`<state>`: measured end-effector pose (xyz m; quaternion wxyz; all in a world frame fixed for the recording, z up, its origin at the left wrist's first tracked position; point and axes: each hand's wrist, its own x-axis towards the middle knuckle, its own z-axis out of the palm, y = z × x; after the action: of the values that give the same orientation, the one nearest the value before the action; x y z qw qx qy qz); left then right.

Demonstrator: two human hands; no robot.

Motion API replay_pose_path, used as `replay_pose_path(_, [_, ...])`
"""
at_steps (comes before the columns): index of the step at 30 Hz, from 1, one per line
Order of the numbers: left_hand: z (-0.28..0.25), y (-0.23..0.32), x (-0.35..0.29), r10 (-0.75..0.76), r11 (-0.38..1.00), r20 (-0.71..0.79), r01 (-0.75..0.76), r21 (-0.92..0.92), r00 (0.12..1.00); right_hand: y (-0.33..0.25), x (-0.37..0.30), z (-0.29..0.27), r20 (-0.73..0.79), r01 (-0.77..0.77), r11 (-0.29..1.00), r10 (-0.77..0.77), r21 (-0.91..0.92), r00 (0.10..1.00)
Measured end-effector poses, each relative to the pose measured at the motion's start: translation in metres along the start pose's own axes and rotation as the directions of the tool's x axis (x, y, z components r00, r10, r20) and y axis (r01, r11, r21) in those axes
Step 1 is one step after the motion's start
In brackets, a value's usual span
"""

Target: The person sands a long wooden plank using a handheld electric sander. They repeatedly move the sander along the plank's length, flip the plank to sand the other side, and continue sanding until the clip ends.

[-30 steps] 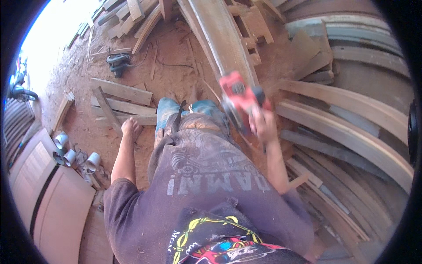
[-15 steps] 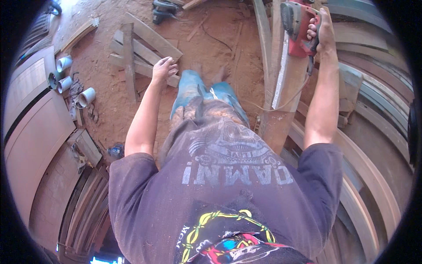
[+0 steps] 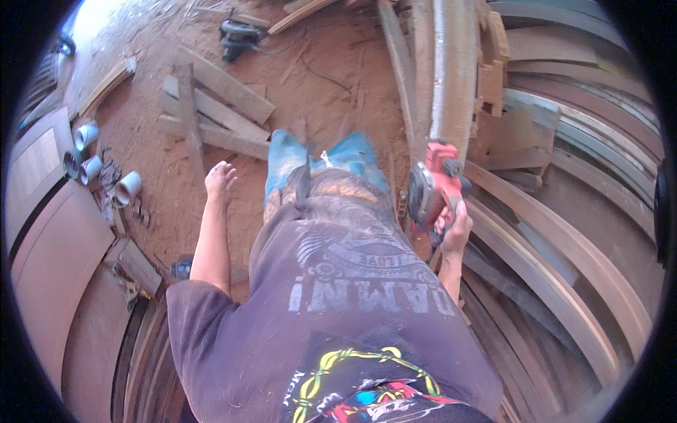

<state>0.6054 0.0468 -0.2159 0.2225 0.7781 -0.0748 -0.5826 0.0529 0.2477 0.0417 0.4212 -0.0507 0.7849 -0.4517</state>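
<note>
Sawdust floor (image 3: 303,92), red planer (image 3: 436,185) in right hand (image 3: 455,229)

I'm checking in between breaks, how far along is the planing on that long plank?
Done: the long plank looks pale and smooth ahead of the tool. In hand: the right hand grips the red power planer at its near end; the left hand hangs free. Left: rough curved boards alongside.

The right hand (image 3: 455,229) covered the grip of the red power tool (image 3: 436,189), so its handle was hidden. The tool's underside was out of sight. The dark machine (image 3: 238,37) on the floor was too small to identify. The person's feet were hidden by the torso.
</note>
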Motion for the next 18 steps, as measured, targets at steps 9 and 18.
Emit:
replay_pose_path(9, [0.244, 0.131, -0.090, 0.462, 0.758, 0.526, -0.625, 0.183, 0.714, -0.188, 0.210, 0.109, 0.249, 0.248, 0.963, -0.216, -0.106, 0.944])
replay_pose_path(18, [0.407, 0.034, -0.170, 0.417, 0.599, 0.806, -0.794, 0.104, 0.420, -0.078, 0.099, 0.025, 0.230, 0.199, 0.974, -0.170, -0.105, 0.958])
